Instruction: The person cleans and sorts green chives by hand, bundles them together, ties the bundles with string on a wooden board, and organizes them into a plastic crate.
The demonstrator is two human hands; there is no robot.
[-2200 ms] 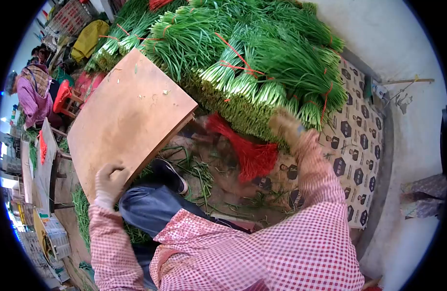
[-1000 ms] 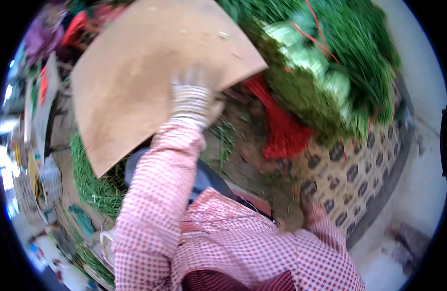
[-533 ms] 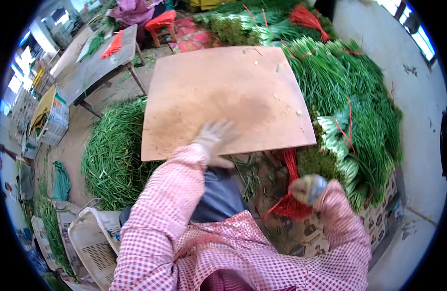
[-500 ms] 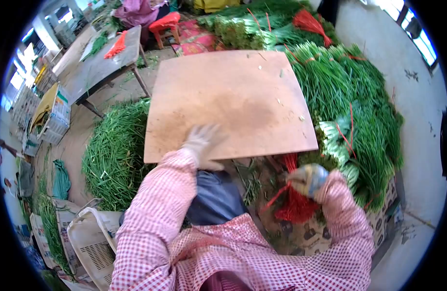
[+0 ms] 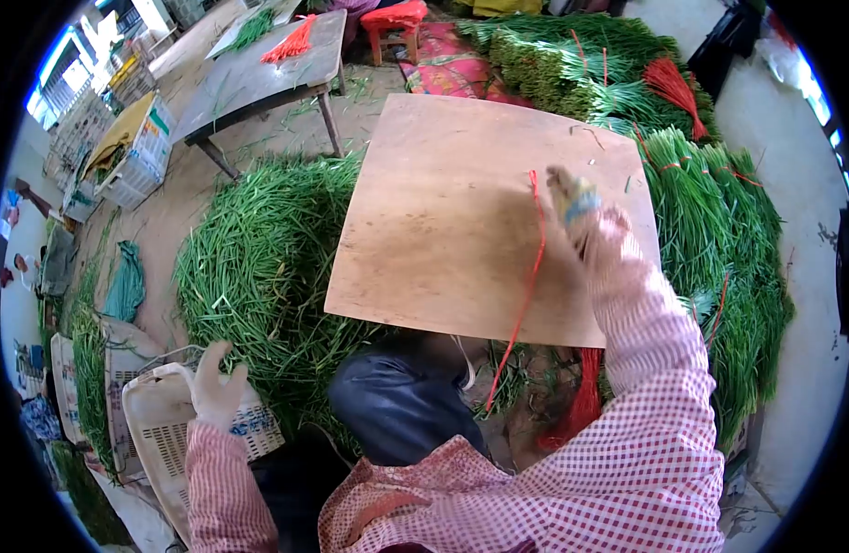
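A red tie string [image 5: 537, 249] lies lengthwise across the light brown board [image 5: 424, 166], its lower end hanging over the near edge. My right hand [image 5: 573, 198], in a stained glove, is over the board just right of the string's upper end. Its fingers are blurred, and a small gap shows between them and the string. My left hand [image 5: 220, 385], in a pale glove, is at the lower left above a white plastic basket [image 5: 157, 415], fingers apart and holding nothing. A red bundle of strings [image 5: 583, 405] hangs below the board's near edge, partly behind my right sleeve.
Loose green stalks [image 5: 258, 249] are heaped left of the board. Tied green bunches [image 5: 710, 212] are stacked on the right, with another red string bundle [image 5: 668, 88] on the far stack. A low table [image 5: 249, 78] and a red stool [image 5: 394, 18] stand beyond.
My right hand has moved from the red bundle up over the board, and one red string now lies there. My left hand has left the board for the basket side. The view has shifted.
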